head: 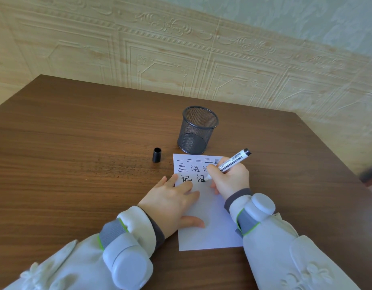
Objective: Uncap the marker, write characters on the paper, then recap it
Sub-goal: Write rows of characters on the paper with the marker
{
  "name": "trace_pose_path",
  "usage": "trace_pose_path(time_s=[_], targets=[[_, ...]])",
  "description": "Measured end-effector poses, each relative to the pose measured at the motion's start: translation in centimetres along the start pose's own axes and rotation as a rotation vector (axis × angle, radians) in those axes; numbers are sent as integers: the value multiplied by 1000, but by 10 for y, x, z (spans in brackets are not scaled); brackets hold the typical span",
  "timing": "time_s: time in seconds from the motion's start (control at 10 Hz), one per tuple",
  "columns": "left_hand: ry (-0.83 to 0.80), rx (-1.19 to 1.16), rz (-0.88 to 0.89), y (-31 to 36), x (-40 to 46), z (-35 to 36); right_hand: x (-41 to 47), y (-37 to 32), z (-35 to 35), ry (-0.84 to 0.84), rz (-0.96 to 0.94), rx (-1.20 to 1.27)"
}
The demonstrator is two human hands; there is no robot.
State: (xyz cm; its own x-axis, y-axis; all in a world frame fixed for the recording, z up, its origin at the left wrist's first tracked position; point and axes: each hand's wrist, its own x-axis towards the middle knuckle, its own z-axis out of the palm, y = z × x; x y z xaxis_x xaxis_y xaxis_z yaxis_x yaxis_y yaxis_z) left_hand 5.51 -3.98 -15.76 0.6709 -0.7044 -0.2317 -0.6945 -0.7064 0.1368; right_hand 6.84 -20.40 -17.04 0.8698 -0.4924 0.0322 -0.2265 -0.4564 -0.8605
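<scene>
Your right hand (230, 181) grips the white uncapped marker (229, 163), tip on the white paper sheet (210, 231); left hand (172, 204) lies flat on it, fingers relaxed.

I see a dark wooden table (80, 143) against a wall (180, 49) of cream embossed panels with ornate borders. A black wire-mesh pen cup (196, 130) stands upright near the table's middle, nothing visible inside it.

— What's behind the table (76, 126)?
— A wall (180, 57) clad in cream embossed panels with scrollwork borders; paler green patterned wallpaper (306, 15) sits above them.
— And the table?
— Dark brown wood grain, lit by soft, even daylight.
</scene>
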Motion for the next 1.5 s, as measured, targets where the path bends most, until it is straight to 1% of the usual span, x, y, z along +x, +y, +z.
trace_pose_path(time_s=[0.1, 0.2, 0.3, 0.4, 0.6, 0.7, 0.8, 1.0, 1.1, 1.3, 1.5], targets=[[-1, -5, 2, 1, 0, -1, 5, 5, -1, 74, 20, -13], [-1, -7, 2, 0, 0, -1, 6, 6, -1, 86, 11, -13], [4, -6, 6, 1, 0, -1, 4, 4, -1, 63, 9, 44], [3, -3, 5, 1, -1, -2, 5, 5, -2, 75, 29, 148], [-2, -8, 3, 1, 0, -3, 13, 9, -13, 123, 86, 190], [5, -2, 3, -1, -1, -2, 14, 13, -18, 111, 78, 162], [8, 3, 1, -1, -1, -1, 11, 12, -15, 41, 44, 154], [0, -1, -3, 0, 0, -1, 10, 11, -14, -5, 19, 177], [-2, -5, -6, 1, 0, -1, 8, 10, -13, -5, 11, 125], [6, -11, -2, 0, 1, -1, 7, 9, -17, 23, 24, 111], [8, -16, -1, 0, 1, 1, 7, 9, -16, 13, 15, 85]])
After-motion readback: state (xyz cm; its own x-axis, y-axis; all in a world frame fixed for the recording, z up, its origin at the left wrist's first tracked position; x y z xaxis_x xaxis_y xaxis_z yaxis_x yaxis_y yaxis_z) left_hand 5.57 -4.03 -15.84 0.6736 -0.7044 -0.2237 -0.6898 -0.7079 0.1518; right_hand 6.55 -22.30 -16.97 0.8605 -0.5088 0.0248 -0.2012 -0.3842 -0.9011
